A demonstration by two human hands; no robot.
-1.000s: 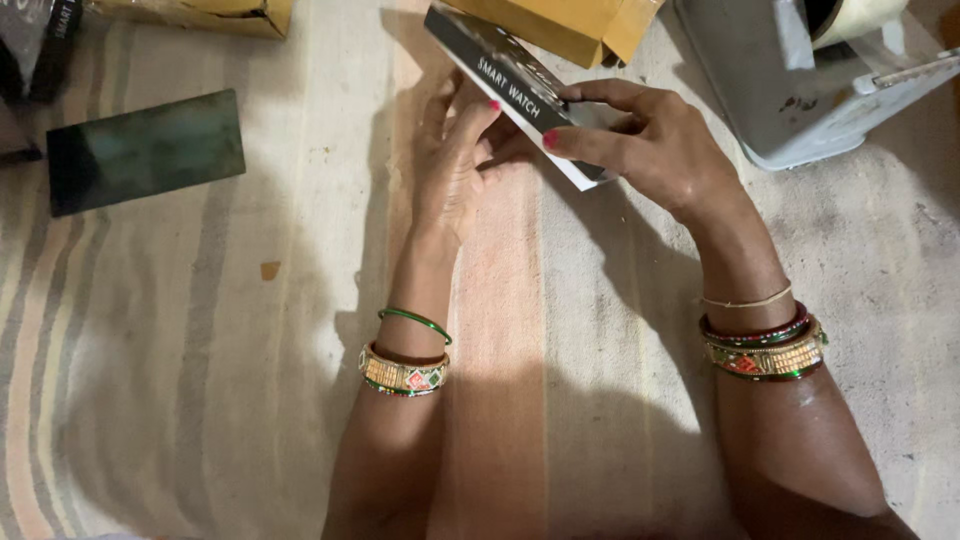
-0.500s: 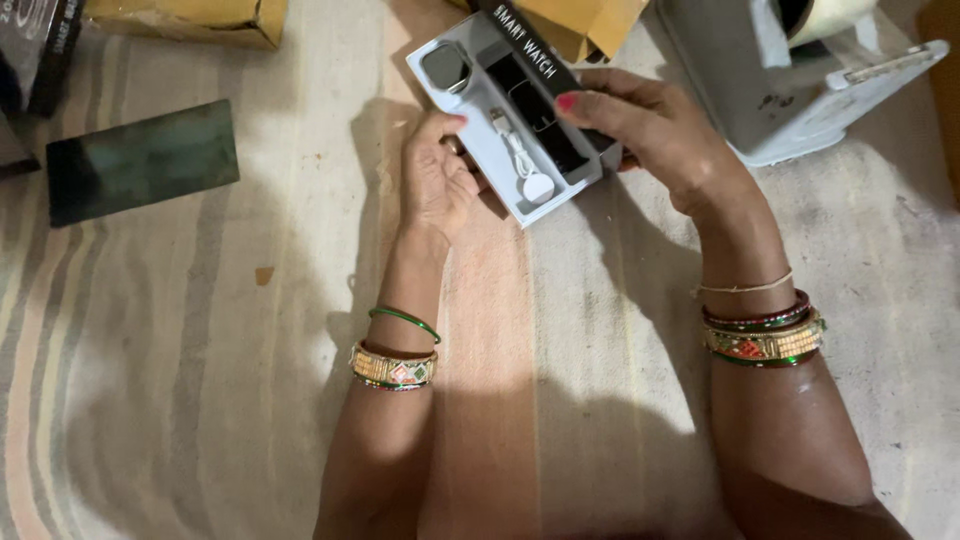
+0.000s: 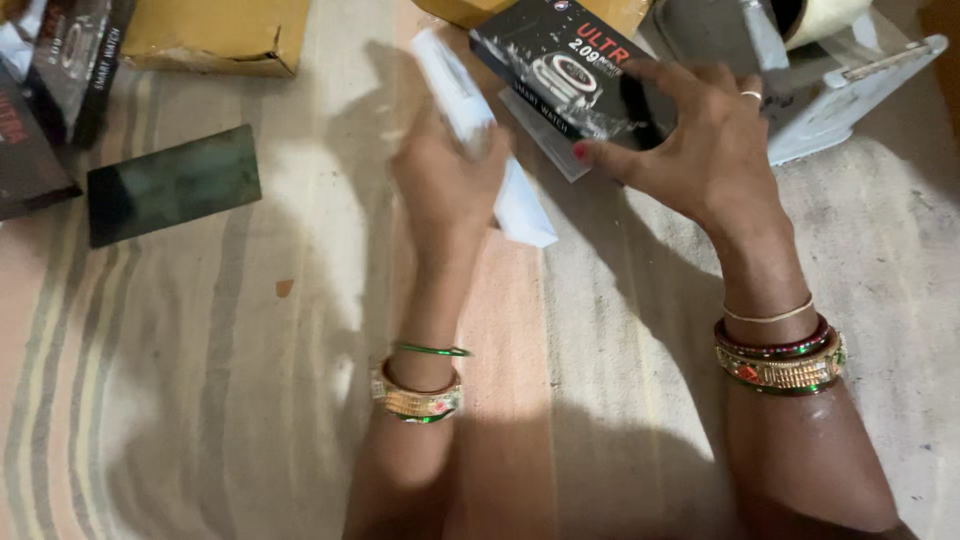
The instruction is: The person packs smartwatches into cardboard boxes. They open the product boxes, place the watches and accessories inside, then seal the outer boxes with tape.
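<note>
Item: black product box (image 3: 575,75), a flat printed carton, held near the top centre of the view above a striped cloth surface (image 3: 230,400). Right hand (image 3: 705,150): fingers spread wide over the box's near face and side edge, thumb tucked under its lower edge, gripping it.

Item: white inner tray (image 3: 480,135), long and slim, blurred, angled from upper left to lower right, just beside and partly under the black box. Left hand (image 3: 445,185): fingers closed around the tray's middle, holding it.

Handling, as a judgement: both pieces look light and stiff, thin card or moulded plastic; the glossy sleeve may be slippery, and corners could crush under pressure. The long side edges look like the best hold, not the printed face.

Nearby: dark green flat slab (image 3: 172,185) lying to the left, well apart; tan cardboard box (image 3: 215,35) at upper left; more dark product boxes (image 3: 50,90) at the left edge; grey tape dispenser (image 3: 850,75) at upper right. Bangles on both wrists.
</note>
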